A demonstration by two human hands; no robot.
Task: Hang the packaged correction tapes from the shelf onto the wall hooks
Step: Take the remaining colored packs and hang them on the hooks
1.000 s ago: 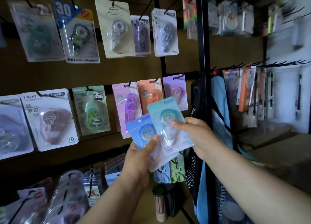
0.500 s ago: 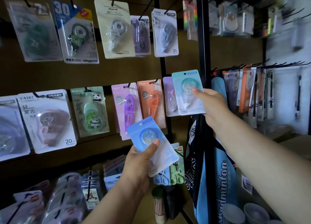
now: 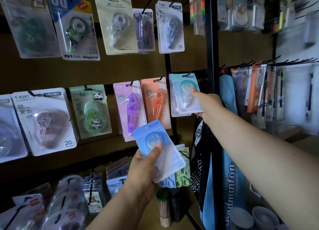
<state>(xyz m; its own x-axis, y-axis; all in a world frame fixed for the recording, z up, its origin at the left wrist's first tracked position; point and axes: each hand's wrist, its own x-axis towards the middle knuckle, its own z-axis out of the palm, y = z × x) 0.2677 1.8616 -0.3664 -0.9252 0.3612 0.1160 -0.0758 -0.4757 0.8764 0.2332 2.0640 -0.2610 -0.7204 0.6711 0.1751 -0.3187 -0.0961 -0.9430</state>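
Note:
A teal packaged correction tape [image 3: 184, 93] hangs on a black wall hook [image 3: 187, 75] at the right end of the middle row, in front of a purple pack. My right hand [image 3: 208, 105] holds its lower right side, thumb on the front blister. Lower down, my left hand [image 3: 145, 169] grips a blue packaged correction tape [image 3: 155, 143], thumb pressed on its face, with what looks like a further pack behind it.
Orange [image 3: 155, 100], purple [image 3: 129, 109], green panda [image 3: 91, 110] and white [image 3: 43, 121] tape packs hang along the middle row, more above. A black upright post [image 3: 211, 57] stands right of the hook. Badminton bags [image 3: 224, 178] hang below; packs lie on the shelf [image 3: 60, 204].
My right hand carried the teal pack up from the stack in my left hand to the wall and it now hangs on the hook. My left hand stayed low with the blue pack.

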